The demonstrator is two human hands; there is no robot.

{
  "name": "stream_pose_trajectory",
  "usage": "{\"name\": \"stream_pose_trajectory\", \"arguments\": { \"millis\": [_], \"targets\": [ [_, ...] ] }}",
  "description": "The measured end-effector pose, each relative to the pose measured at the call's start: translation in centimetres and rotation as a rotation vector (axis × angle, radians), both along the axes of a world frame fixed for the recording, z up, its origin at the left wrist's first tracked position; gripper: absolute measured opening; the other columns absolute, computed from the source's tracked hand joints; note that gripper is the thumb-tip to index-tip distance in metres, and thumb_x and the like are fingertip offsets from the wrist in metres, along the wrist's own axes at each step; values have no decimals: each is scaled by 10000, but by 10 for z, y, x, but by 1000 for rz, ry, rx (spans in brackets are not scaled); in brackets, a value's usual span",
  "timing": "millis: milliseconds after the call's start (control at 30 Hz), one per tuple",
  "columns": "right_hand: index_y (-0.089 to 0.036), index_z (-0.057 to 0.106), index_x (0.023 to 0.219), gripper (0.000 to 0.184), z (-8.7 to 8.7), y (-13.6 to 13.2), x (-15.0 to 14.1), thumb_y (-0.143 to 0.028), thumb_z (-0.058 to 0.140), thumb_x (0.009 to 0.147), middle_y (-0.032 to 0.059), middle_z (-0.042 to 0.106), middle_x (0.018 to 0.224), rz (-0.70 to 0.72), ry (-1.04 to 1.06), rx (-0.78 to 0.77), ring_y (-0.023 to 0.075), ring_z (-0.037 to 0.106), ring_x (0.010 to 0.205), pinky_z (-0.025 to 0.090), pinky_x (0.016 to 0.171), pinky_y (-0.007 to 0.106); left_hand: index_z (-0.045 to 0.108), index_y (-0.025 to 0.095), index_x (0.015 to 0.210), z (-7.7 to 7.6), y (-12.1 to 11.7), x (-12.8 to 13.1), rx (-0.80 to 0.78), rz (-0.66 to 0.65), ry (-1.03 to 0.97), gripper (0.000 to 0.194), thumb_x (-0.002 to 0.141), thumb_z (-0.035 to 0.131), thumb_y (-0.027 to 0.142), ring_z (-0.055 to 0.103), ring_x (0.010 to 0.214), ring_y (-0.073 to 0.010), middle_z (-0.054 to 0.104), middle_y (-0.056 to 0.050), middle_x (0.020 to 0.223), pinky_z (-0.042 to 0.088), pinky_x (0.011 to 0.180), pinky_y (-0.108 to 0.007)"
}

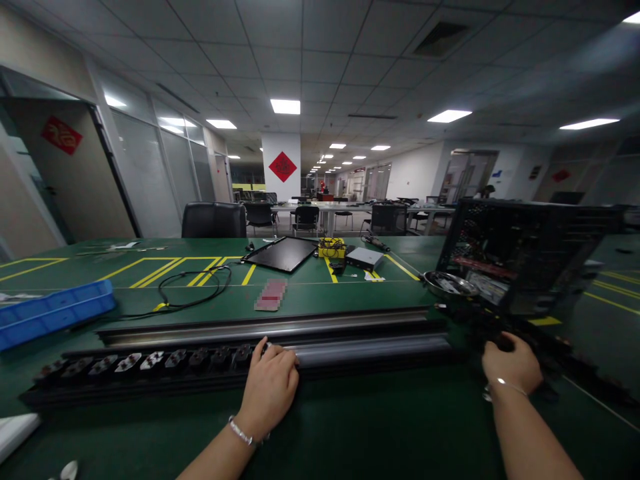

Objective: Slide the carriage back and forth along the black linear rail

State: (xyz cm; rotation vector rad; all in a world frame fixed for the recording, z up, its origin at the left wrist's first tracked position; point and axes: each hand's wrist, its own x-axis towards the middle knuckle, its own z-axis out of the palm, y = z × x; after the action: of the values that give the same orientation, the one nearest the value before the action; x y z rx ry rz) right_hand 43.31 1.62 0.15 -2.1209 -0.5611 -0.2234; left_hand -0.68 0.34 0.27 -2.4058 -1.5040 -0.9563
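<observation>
Near rail (370, 352) on table (380, 420) is holding sockets (151, 361) along its left half, sitting bare right; left hand (270, 385) is curling at row's end, right hand (515, 367) by black parts (570, 355), grips unclear.

Two hands (270, 387), two rails (370, 353)

1. An open-plan office, shown by the ceiling panel lights (285, 107), glass partitions (145, 157) and black office chairs (306, 219).
2. It doubles as an electronics work area: an opened computer case (520, 253) stands on the green counter (380, 427).
</observation>
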Motion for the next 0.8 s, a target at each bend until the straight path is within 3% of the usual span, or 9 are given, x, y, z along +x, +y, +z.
{"name": "stream_pose_trajectory", "arguments": {
  "millis": [233,367,500,700,800],
  "targets": [
    [-99,553,1250,554,1,4,-2,-303,428,750,195,539,1252,93,-36,26,311,428,1241,334,1023,411,570,238,752,0,-1,-1,18,-9,16,195,796,428,113,594,831,-182,652,6,755,280,1052,-539],
    [-100,518,1285,593,-1,8,-5,-327,446,742,216,314,1446,106,-2,-11,367,266,1341,247,1072,465,575,240,757,0,0,-1,24,-19,11,194,797,433,114,593,833,-180,655,8,766,270,1057,-541],
    [-51,460,1330,645,3,3,-15,-339,448,753,267,175,1489,84,-102,-86,442,95,1371,189,1067,534,579,242,774,0,0,-1,-12,-4,29,205,805,422,113,593,847,-179,651,12,774,261,1066,-533],
    [-34,424,1336,657,11,0,-35,-339,422,755,262,196,1488,55,-200,6,401,128,1377,175,1077,530,579,245,835,2,0,0,-27,-10,-5,216,808,417,106,592,866,-181,653,18,811,266,1064,-535],
    [-9,462,1283,604,17,7,-61,-309,407,762,254,323,1428,172,-347,80,360,223,1353,208,1077,506,569,237,935,0,0,0,22,-18,-63,237,797,431,104,584,947,-201,666,-8,924,299,1051,-528]
  ]
}}
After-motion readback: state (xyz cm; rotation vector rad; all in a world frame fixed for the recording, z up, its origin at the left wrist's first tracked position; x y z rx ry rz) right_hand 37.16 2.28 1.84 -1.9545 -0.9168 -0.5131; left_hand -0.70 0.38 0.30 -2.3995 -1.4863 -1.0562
